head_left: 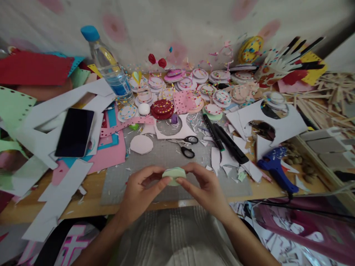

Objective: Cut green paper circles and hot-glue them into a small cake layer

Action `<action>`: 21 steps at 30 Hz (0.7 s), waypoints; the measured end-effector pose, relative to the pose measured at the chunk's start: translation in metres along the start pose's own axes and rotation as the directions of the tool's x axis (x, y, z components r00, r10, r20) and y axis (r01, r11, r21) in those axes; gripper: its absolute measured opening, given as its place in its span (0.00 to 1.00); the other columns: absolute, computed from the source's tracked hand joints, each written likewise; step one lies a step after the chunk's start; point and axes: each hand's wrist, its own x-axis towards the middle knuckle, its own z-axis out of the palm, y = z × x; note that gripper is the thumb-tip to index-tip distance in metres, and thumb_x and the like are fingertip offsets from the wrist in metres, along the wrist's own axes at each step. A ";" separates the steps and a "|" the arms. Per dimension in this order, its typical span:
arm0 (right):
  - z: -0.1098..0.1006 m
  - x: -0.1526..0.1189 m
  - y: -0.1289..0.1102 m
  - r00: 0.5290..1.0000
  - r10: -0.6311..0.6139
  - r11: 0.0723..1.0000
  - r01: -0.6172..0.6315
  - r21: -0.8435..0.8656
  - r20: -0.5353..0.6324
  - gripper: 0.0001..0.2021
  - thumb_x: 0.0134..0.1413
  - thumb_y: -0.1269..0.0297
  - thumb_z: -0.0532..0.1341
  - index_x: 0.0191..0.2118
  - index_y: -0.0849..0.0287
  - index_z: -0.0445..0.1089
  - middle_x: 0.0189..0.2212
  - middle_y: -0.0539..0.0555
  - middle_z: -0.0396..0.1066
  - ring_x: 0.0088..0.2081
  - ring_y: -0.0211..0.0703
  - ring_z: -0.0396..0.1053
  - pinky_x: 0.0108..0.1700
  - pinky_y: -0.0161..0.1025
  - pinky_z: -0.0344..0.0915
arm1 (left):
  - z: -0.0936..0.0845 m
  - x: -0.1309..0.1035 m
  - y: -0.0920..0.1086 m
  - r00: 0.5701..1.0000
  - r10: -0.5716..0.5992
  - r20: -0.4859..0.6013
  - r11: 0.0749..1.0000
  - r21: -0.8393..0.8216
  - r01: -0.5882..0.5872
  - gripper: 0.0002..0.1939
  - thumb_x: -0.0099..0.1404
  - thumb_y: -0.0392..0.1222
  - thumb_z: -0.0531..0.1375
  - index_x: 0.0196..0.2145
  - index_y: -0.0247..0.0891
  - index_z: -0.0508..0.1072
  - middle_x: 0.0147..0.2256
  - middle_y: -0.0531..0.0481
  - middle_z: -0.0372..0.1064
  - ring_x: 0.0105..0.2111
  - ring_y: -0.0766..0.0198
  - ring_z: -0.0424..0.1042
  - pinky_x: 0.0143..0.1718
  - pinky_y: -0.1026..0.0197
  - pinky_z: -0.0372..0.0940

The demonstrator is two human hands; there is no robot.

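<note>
Between my two hands is a small pale green paper disc (174, 176), held up over the near edge of the grey cutting mat (122, 188). My left hand (144, 190) pinches its left side, the thumb in front and the fingers behind. On the right side my right hand (206, 190) grips it in the same way. Just beyond the hands lie scissors (187, 150) with black handles and a white paper disc (141, 144). A white sheet with a round hole (183, 127) rests behind the scissors.
Several small decorated paper hats (162, 109) crowd the back. A water bottle (111, 70) stands back left, near a phone (74, 132). Right of the mat's middle lie a black cutter (231, 144) and a marker (213, 131). A blue glue gun (277, 168) is farther right, beside wooden sticks (324, 96).
</note>
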 end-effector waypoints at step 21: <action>0.004 -0.010 -0.028 0.999 -0.001 0.997 0.004 0.072 -0.046 0.04 0.57 0.69 0.62 0.37 0.54 0.71 0.33 0.50 0.72 0.37 0.42 0.70 0.40 0.38 0.68 | 0.001 -0.009 0.003 0.993 -0.108 -0.050 0.958 -0.270 0.091 0.04 0.54 0.37 0.68 0.26 0.40 0.76 0.24 0.55 0.71 0.26 0.69 0.69 0.26 0.70 0.66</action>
